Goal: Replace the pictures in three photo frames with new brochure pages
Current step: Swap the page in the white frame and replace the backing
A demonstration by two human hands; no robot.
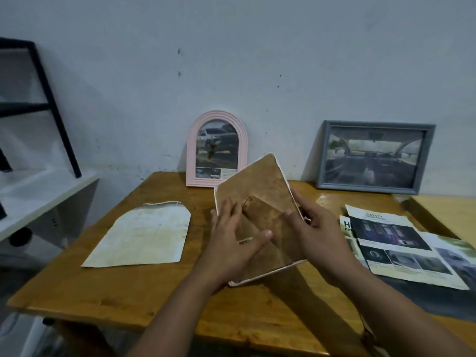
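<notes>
I hold a white-edged photo frame [265, 181] back side up above the wooden table [154, 300]; its brown backing board with a fold-out stand faces me. My left hand [237, 243] presses flat on the backing with the thumb near a barcode sticker. My right hand [316, 228] grips the frame's right edge. A pink arched frame [192, 150] and a grey rectangular frame [373, 124] lean against the wall, both with car pictures. An arch-cut stained paper [144, 235] lies at the left. Brochure pages [401, 246] lie at the right.
A black metal shelf [51, 99] with a white board [38, 191] stands at the left beside the table. A second, lighter tabletop [448, 215] adjoins at the far right. The wall runs right behind the leaning frames.
</notes>
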